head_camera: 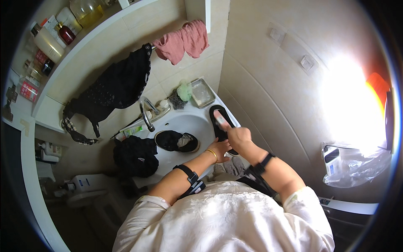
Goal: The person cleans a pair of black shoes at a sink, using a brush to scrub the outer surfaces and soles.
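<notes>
A black shoe with a pale sole edge [217,108] lies along the right rim of the white washbasin [203,124]. My left hand [219,148] holds its near end from the left side, fingers spread over it. In my right hand [240,138] is a pink brush [220,119], laid over the shoe's upper part; its bristles cannot be made out. A second black shoe [167,140] with a light sole rests in the basin, a greyish patch showing at its opening. Both hands partly hide the first shoe.
The chrome faucet [145,110] arches over the basin. Behind stand a metal tray [203,93], a green mesh puff [184,90] and a dark scourer [178,100]. Black cloth [135,157] lies at the left rim. Black [116,85] and pink fabric [184,41] hang above.
</notes>
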`<state>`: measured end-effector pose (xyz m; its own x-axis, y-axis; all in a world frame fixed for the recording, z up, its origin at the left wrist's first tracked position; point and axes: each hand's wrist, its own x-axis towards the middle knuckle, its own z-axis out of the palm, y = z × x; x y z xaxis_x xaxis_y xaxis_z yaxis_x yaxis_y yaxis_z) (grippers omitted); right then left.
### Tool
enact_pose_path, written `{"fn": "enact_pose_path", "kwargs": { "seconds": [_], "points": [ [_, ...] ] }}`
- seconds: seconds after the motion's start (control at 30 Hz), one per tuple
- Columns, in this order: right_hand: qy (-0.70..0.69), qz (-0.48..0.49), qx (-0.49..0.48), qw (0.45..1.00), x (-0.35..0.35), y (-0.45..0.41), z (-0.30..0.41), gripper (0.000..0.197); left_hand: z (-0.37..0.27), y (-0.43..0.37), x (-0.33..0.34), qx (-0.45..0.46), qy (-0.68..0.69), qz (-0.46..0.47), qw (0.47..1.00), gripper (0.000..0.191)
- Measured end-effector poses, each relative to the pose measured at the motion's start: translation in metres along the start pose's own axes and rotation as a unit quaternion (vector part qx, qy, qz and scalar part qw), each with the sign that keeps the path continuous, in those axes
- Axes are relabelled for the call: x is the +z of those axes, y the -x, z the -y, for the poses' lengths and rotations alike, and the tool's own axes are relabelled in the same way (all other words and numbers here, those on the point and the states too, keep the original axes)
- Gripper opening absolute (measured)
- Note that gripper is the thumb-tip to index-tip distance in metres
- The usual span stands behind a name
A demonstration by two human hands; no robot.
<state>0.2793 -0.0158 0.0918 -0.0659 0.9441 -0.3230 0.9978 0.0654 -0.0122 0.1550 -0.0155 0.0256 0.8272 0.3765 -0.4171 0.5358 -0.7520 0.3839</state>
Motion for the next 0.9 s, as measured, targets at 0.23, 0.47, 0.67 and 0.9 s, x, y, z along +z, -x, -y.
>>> {"fn": "enact_pose_path", "kwargs": {
  "seconds": [0.23, 0.47, 0.67, 0.9],
  "points": [
    [0.013, 0.02, -0.056, 0.998, -0.011, 0.053, -0.001, 0.025, 0.014, 0.002, 0.012, -0.02, 0.022, 0.021, 0.999, 0.071],
    [-0.037, 0.05, 0.023, 0.998, -0.001, -0.008, -0.002, 0.026, 0.004, -0.001, 0.006, -0.015, 0.017, -0.009, 1.0, 0.065],
    [-0.036, 0.03, 0.017, 0.999, -0.004, 0.041, -0.017, 0.026, 0.007, 0.007, 0.01, -0.026, 0.036, -0.032, 0.999, 0.065],
    [-0.01, 0.061, -0.024, 0.998, -0.011, 0.021, -0.003, 0.027, 0.008, -0.006, 0.011, -0.025, 0.008, 0.003, 1.0, 0.066]
  ]
}}
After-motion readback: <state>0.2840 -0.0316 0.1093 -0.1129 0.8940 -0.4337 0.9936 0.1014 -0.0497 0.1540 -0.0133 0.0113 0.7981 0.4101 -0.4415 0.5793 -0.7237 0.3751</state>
